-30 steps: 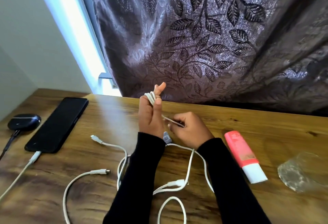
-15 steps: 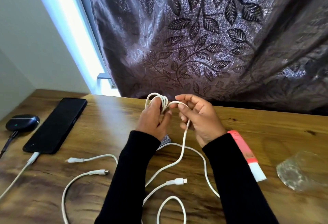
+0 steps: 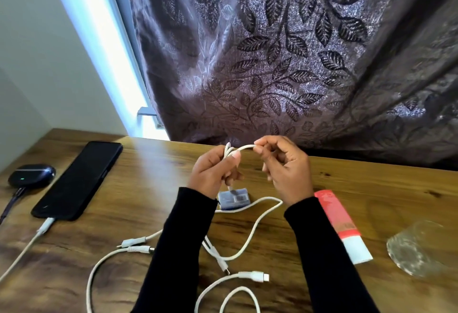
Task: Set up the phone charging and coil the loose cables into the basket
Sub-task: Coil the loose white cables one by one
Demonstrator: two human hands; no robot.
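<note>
While we are raising both hands above the wooden worktop (image 3: 138, 188), our left hand (image 3: 213, 173) is curling round a small bundle of white cable (image 3: 229, 152), thumb pressing the loops against the fingers, and our right hand (image 3: 285, 166) is pinching the same cable's free run between thumb and fingertips just beside the bundle. From the right hand the cable is dropping out of sight behind the palm, then showing again as a curve lying on the worktop between our black sleeves. A small blue box (image 3: 234, 198) is lying under the left wrist; it is carrying a barcode label, but we are finding its print too small to read. The pink tube (image 3: 340, 223) with a white cap, partly covered by our right sleeve, is showing faint lettering we cannot make out. The black phone (image 3: 79, 178) is lying face up at the left with a white charging cable (image 3: 37, 233) plugged into its near end. Beside it a dark earbud case (image 3: 31, 175) is glowing with a tiny green light. More loose white cables (image 3: 138, 244) are sprawling near us, some running off the lower edge. A clear, crumpled thing (image 3: 421, 248) is sitting at the right, hard to identify.
</note>
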